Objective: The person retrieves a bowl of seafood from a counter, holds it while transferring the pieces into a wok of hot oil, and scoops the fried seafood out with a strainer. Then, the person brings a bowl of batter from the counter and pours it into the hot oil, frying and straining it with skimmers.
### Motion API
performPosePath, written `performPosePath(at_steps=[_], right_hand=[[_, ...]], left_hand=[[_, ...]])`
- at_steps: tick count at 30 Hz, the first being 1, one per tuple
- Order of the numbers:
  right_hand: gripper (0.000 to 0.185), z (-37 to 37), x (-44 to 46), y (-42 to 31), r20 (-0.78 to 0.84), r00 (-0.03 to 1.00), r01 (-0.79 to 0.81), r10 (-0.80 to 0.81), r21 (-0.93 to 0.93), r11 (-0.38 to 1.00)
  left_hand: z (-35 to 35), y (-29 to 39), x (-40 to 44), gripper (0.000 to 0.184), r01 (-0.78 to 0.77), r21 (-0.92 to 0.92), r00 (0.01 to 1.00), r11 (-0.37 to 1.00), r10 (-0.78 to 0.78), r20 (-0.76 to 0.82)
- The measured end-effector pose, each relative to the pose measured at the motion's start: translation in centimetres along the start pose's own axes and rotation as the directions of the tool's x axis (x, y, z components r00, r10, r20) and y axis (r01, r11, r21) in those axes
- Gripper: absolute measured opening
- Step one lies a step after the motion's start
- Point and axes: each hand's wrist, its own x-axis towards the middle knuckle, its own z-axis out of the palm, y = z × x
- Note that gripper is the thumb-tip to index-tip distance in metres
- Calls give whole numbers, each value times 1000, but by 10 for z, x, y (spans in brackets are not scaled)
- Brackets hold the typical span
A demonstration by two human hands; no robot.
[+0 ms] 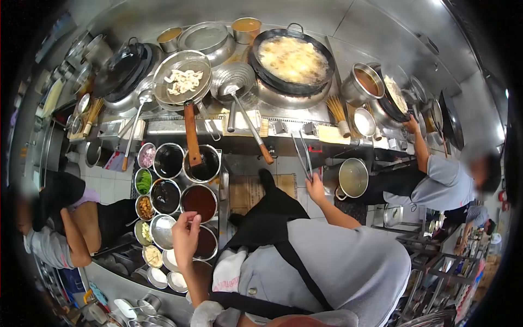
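Observation:
My right hand [315, 189] is closed around the handle end of metal tongs [303, 155], whose arms stand apart and point toward the stove. My left hand [186, 237] hovers over the seasoning containers, fingers curled together; whatever they might hold is too small to make out. Below it are a metal bowl [163, 231] and a pot of dark red sauce [199, 203]. At the back, pale battered food bubbles in a wok [294, 86] of oil. A mesh strainer [158, 82] carries pale strips, its wooden handle [192, 136] reaching over the sauce pots.
A perforated ladle [234, 79] lies beside the strainer. Bamboo brushes [338, 115] stand near a metal pot [362, 84]. On the right a co-worker [436, 182] works at another wok; a second person [60, 240] is at the left. A light-coloured pot [353, 178] sits right of the tongs.

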Motion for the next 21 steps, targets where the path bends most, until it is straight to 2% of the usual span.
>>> performPosePath(at_steps=[2, 8, 10, 11, 13, 15, 16, 17, 18, 19, 20, 21], right_hand=[[28, -4, -19, 12, 139, 973, -161, 181, -145, 976], [33, 44, 46, -3, 106, 959, -245, 264, -164, 956], [46, 57, 87, -13, 157, 959, -227, 235, -63, 972], [46, 57, 102, -24, 153, 964, -212, 219, -56, 976], [61, 42, 125, -62, 112, 991, -44, 74, -246, 968], [60, 21, 154, -87, 79, 961, 267, -264, -27, 963], [48, 6, 163, -105, 141, 965, 167, -222, 325, 931], [40, -29, 162, -143, 214, 947, 67, -239, 596, 800], [32, -71, 156, -178, 281, 921, -68, -270, 798, 599], [26, -110, 151, -202, 255, 888, -35, -382, 867, 497], [21, -148, 145, -221, 214, 848, -12, -485, 923, 385], [24, -185, 134, -237, 107, 777, 60, -621, 968, 242]], left_hand=[[9, 1, 2, 18, -63, -41, 994, 997, 66, 85], [28, 29, -4, 16, -171, 85, 980, 981, 161, 113], [36, 35, -4, 16, -191, 109, 978, 975, 179, 109], [42, 37, -4, 17, -189, 120, 978, 975, 175, 117], [54, 43, -9, 17, -194, 137, 978, 971, 180, 111], [68, 47, -12, 18, -160, 177, 980, 971, 134, 149], [78, 40, -12, 18, -151, 140, 982, 979, 132, 134], [84, 46, -11, 18, -152, 142, 983, 978, 134, 124], [91, 52, -12, 18, -114, 141, 984, 984, 92, 152], [100, 56, -14, 18, -73, 139, 982, 988, 47, 185], [110, 51, -10, 18, -159, 121, 975, 980, 137, 173], [114, 59, -7, 18, -158, 119, 974, 980, 135, 182]])
